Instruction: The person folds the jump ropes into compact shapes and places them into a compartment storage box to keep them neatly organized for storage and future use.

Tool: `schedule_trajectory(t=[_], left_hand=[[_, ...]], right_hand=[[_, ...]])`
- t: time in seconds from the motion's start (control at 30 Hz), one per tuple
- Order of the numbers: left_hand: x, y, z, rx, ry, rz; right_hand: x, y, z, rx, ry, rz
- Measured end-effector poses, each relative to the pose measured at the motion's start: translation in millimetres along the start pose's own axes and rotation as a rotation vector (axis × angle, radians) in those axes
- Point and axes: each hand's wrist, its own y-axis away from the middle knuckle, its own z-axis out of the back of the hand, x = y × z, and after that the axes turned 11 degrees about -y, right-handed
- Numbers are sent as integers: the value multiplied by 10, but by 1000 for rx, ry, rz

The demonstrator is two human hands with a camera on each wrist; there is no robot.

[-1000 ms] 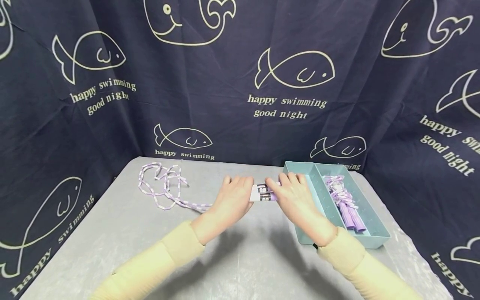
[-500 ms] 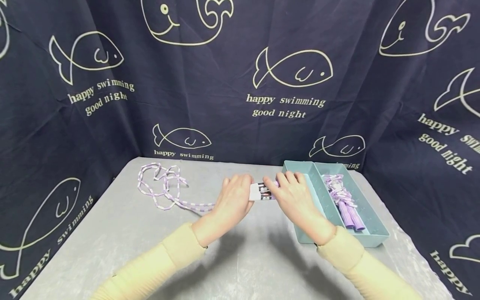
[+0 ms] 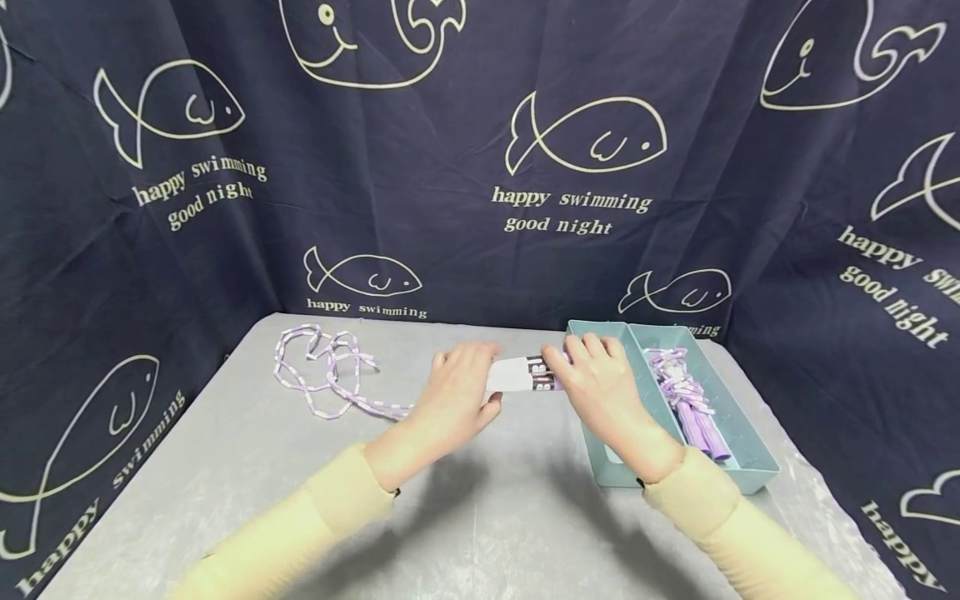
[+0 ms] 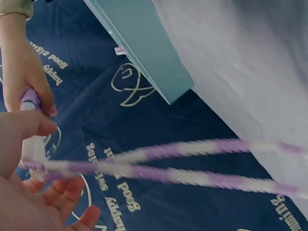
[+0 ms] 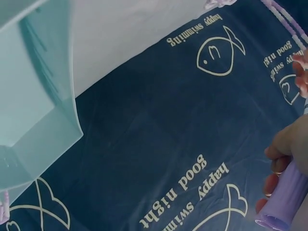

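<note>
My right hand (image 3: 600, 387) grips the purple part of two jump rope handles (image 3: 510, 375), held side by side above the table. Their white ends and black printed bands show between my hands. In the right wrist view, one purple handle (image 5: 288, 192) sticks out below my fingers. At the white ends, my left hand (image 3: 453, 387) has its thumb on one side and loosely bent fingers on the other. Two strands of purple-and-white beaded cord (image 4: 202, 178) run from there, blurred in the left wrist view. The cord's far loops lie on the table at the left.
A teal two-compartment box (image 3: 738, 481) stands at the right, beside my right hand. Its right compartment holds another purple jump rope (image 3: 701, 429), cord bunched up. The grey cloth-covered table (image 3: 480, 533) ends at a dark fish-print curtain (image 3: 465, 167).
My hands have moved slightly apart and up, so more of the white ends shows. My left thumb has spread from the handles. The cord loops and the box have stayed put.
</note>
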Motion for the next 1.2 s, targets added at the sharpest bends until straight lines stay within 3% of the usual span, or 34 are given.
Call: schedule_trajectory(t=[0.2,0.47,0.67,0.93,1.2], left_hand=[[190,118,4,88,93,52],[435,325,-280,244,238,92],[511,420,-475,372,256,88],[512,510,-605,464,274,-21],[464,505,-657,666,291,-127]], right_hand=[[-99,-19,128,77,39,-51],[-254,-54,236,79,40,-94],[-330,-92,295,61,62,-132],[-421,-188,402,-33,87,-166],[-443,-224,475,11,76,-218]])
